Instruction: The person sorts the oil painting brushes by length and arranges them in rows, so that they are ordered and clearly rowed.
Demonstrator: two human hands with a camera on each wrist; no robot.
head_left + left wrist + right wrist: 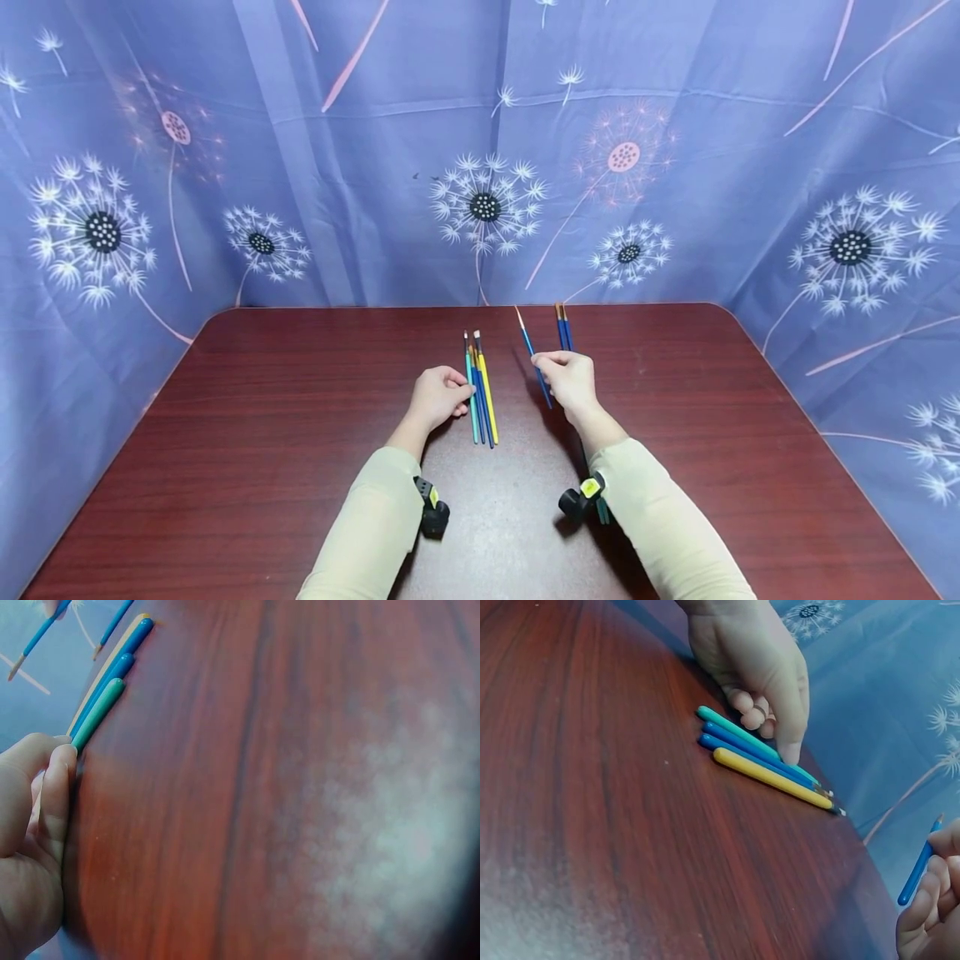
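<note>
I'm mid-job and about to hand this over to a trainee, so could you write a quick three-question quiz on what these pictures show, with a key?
1. Multiple choice: how many paintbrushes lie in the group at the left hand? a) two b) four c) six
2. True or false: in the head view, the yellow paintbrush lies on the right side of that group.
3. Fill in: the right hand pinches a single paintbrush whose handle is ____.

Key: 1. b, four. 2. True. 3. Blue.
</note>
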